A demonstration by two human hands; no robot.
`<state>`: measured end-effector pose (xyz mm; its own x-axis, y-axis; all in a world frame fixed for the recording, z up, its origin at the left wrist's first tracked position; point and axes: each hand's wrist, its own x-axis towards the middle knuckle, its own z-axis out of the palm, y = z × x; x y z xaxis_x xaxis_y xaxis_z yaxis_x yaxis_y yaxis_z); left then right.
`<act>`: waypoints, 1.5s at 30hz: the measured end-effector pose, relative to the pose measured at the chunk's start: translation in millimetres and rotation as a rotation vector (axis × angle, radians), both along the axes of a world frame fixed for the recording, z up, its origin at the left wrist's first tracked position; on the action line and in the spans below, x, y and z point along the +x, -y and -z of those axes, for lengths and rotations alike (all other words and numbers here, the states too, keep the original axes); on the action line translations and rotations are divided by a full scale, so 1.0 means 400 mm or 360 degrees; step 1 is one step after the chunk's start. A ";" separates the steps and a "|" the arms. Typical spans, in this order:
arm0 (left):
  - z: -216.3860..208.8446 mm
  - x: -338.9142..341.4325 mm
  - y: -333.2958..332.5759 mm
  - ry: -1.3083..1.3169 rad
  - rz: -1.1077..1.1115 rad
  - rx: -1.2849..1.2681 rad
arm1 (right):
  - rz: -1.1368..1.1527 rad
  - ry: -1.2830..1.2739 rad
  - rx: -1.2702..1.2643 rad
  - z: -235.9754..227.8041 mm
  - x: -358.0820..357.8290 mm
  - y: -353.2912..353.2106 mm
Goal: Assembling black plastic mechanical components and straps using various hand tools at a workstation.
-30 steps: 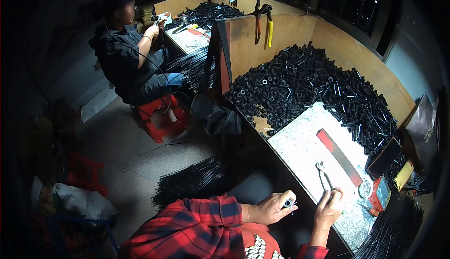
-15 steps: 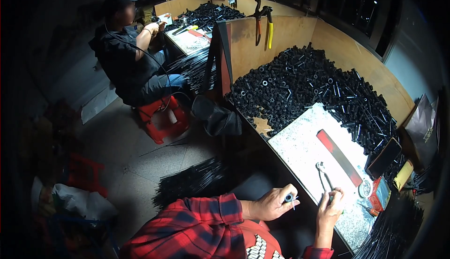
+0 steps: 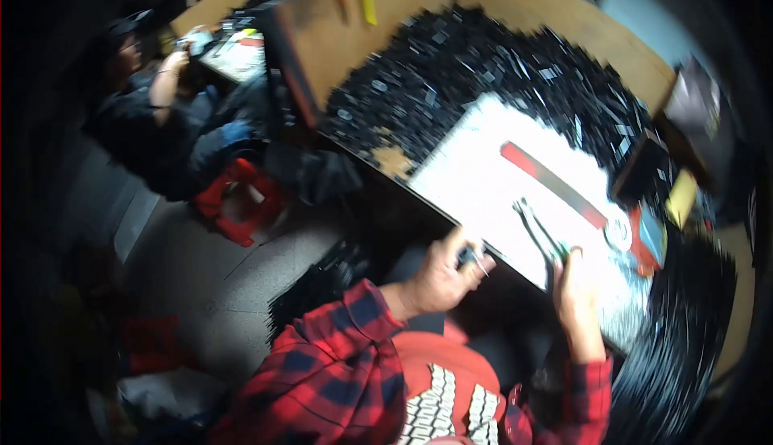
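- Near right: the right hand (image 3: 576,285) curls closed around the handles of pliers (image 3: 522,206), which point away over the white board (image 3: 483,179).
- Near, further left: the left hand (image 3: 439,276) folds around a small dark cylinder (image 3: 465,256), blurred.
- Beyond the pliers: a red-and-dark bar (image 3: 551,183).
- Far: heaped black parts (image 3: 483,62).

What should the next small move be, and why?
I'd probably ease the pliers toward the left grip. The right grip holds the pliers over the white board, with their head apart from the small dark part in the left grip, so the two would have to meet before the tool could work on it. Blur hides finer detail.
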<state>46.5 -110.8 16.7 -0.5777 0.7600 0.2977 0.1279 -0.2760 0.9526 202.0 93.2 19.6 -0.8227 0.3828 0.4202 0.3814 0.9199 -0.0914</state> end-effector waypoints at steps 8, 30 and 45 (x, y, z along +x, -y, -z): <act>0.041 -0.029 -0.045 -0.0180 0.0163 0.0198 | -0.0164 -0.0590 -0.1092 -0.096 0.054 0.028; 0.041 0.027 -0.076 -0.0135 0.0132 0.0122 | -0.0217 -0.0174 0.0713 -0.126 0.066 0.052; 0.077 0.028 -0.074 -0.0128 -0.0017 -0.0036 | -0.0280 -0.0028 0.0274 -0.100 0.116 0.076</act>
<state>57.8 -81.1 -13.9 -0.5607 0.7611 0.3261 0.2069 -0.2526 0.9452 248.5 62.7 59.7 -0.8623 0.1557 0.4818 0.2134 0.9747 0.0670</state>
